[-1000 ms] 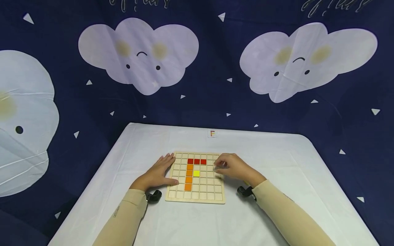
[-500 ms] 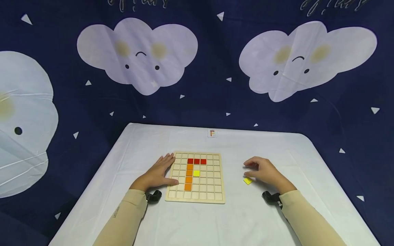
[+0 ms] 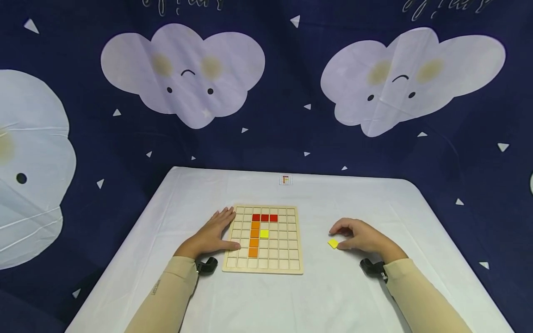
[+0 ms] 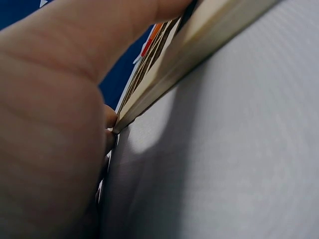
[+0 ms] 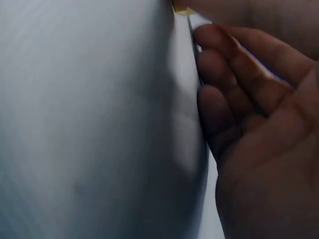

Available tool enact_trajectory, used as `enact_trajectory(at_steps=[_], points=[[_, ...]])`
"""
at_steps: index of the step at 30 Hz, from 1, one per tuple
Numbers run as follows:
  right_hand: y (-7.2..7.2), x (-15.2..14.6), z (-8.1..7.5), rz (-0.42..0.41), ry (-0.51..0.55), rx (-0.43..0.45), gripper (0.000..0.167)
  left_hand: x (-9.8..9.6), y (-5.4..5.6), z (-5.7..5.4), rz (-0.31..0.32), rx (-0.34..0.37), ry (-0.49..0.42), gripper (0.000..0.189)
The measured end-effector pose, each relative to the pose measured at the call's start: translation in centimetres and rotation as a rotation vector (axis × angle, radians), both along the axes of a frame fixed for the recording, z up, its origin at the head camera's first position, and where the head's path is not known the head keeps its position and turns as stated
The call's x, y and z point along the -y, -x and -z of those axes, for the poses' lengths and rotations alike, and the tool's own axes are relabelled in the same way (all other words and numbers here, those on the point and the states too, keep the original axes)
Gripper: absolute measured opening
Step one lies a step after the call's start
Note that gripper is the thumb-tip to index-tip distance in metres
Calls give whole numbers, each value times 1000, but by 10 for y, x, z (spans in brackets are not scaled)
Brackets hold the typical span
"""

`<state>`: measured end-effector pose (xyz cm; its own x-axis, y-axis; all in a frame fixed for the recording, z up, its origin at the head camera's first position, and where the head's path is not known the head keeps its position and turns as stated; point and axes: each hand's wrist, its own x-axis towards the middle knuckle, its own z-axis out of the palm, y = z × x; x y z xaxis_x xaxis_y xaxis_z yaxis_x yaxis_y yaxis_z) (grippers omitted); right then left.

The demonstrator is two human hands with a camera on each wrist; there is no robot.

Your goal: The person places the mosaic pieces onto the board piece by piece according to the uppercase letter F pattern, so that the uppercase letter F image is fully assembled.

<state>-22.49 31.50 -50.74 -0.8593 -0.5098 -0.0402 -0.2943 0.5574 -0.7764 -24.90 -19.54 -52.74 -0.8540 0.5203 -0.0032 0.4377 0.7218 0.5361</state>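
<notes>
A square wooden grid board [image 3: 287, 255] lies on the table. Set in it are a row of red tiles [image 3: 264, 218], a column of orange tiles [image 3: 254, 243] and one yellow tile [image 3: 264, 234]. My left hand [image 3: 209, 235] rests at the board's left side, its fingers on the upper left edge and its thumb across the left squares. To the right of the board, a loose yellow tile [image 3: 332, 243] lies flat on the tablecloth. My right hand [image 3: 361, 237] is over it with bent fingers, the thumb tip at the tile's edge. In the right wrist view the thumb mostly hides that tile [image 5: 182, 10].
A small printed card [image 3: 285, 180] with a coloured grid pattern lies near the far edge of the white-covered table [image 3: 266, 300]. Behind the table hangs a dark blue cloth [image 3: 283, 138] with clouds. Each wrist carries a black camera mount [image 3: 207, 266].
My right hand has moved from the board's right side out to the loose yellow tile, then settled lower beside it. My left hand stays on the board. The tiles on the board look unchanged.
</notes>
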Motion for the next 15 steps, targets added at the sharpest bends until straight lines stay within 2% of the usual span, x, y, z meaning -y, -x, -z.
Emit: enact_trajectory(at_steps=[3, 5, 15], points=[[0, 2, 2, -84, 34, 3, 30, 0, 0, 0, 3, -1, 1, 121], [0, 4, 1, -110, 37, 0, 27, 0, 0, 0, 3, -3, 3, 121], [0, 17, 0, -68, -4, -47, 22, -1, 0, -2, 2, -2, 10, 121]])
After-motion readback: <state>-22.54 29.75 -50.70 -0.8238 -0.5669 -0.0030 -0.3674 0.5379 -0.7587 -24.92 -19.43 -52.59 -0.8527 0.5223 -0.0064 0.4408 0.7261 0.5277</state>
